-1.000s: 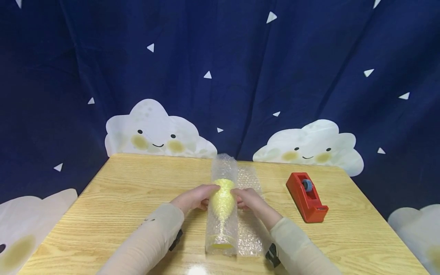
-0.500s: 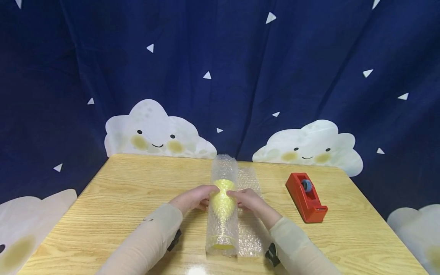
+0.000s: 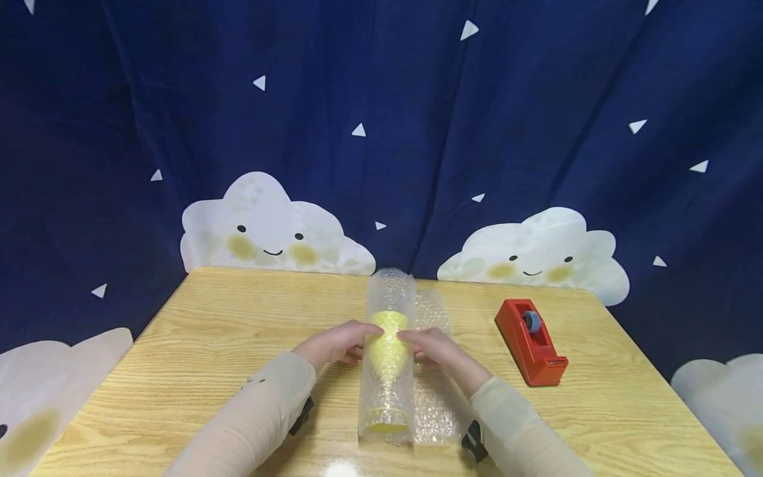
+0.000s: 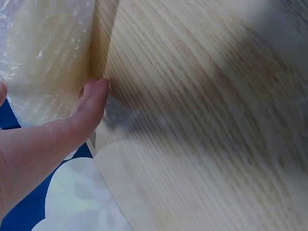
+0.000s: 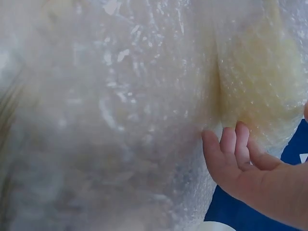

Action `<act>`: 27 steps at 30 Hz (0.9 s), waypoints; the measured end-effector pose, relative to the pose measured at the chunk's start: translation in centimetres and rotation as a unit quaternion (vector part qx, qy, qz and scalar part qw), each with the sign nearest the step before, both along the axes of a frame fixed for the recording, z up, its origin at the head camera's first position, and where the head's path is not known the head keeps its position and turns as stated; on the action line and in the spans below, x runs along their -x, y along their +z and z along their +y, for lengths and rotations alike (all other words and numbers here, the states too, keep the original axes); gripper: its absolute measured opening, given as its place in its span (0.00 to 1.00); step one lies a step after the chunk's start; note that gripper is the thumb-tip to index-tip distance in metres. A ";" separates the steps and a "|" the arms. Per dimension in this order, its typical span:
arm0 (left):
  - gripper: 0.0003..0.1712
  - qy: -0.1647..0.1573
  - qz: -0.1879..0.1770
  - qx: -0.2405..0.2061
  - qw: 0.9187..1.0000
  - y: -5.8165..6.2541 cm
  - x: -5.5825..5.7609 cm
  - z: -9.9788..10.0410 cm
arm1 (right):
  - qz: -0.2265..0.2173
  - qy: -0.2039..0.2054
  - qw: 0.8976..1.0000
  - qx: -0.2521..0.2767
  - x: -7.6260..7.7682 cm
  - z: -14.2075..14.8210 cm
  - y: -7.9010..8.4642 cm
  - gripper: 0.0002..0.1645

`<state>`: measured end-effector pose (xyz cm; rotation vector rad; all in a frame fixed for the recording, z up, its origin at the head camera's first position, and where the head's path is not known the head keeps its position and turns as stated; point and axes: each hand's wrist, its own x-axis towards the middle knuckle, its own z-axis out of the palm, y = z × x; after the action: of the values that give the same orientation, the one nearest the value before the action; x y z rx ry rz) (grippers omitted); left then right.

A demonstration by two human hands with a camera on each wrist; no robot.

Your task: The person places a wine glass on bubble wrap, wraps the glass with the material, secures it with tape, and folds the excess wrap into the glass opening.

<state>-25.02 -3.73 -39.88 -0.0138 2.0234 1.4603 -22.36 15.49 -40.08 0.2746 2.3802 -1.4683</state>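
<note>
Yellow cup [image 3: 386, 361] lying on its side in a roll of bubble wrap [image 3: 390, 290], mid-table between the two hands. The roll's long axis runs away from the person, the cup's broad bowl lying beyond its narrow stem and its round foot at the near end. The left hand [image 3: 338, 342] and right hand [image 3: 434, 346] hold opposite flanks of the bowl at nearly equal reach, each thumb on top and the fingers bent against the side; the wrist views show the fingers close to the wrap, though how firmly they press cannot be told. A flat loose sheet [image 3: 430, 412] of the wrap extends along the roll's right side, making the right hand the nearer to it. Farther right on the wooden table [image 3: 238, 311], well apart from the roll, stands a red tape dispenser [image 3: 527, 351].
</note>
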 end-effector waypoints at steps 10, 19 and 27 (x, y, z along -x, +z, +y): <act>0.35 -0.009 0.012 0.021 1.000 -0.3 0.0 0.1 | -0.009 -0.011 0.999 0.041 -0.1 -0.1 -0.3 0.33; 0.37 0.009 0.004 0.004 1.000 -0.2 0.0 0.0 | -0.015 -0.004 0.999 0.043 0.0 -0.2 0.0 0.28; 0.34 0.006 0.009 0.008 1.000 -0.3 0.0 0.0 | -0.007 -0.009 0.999 0.049 0.0 -0.2 -0.5 0.25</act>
<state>-24.99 -3.71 -40.14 -0.0193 2.0517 1.4563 -22.38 15.30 -40.54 0.2818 2.2919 -1.5814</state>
